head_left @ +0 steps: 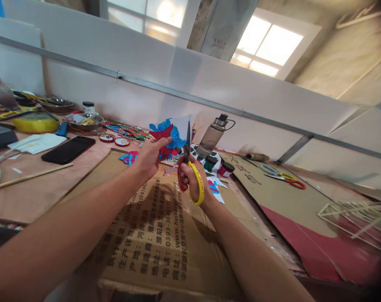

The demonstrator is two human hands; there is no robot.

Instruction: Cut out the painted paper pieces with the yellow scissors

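Note:
My left hand (151, 157) pinches a painted paper piece (165, 134), bright blue and dark red, with a white unpainted part at its upper right. Scissors (196, 184) with yellow and red handles are gripped in my right hand (190, 178), their blades pointing up right beside the paper's edge. Whether the blades touch the paper I cannot tell. Both hands are raised over a printed cardboard sheet (140, 243). Below them lie a white paper scrap (216, 189) with blue and pink paint and another blue and pink piece (129, 158).
Behind my hands stand a water bottle (213, 135) and paint jars (226, 169). To the left lie a black phone (68, 149), a yellow tape roll (36, 122) and a metal bowl (86, 121). At right are second scissors (286, 179) and a thin stick frame (356, 218).

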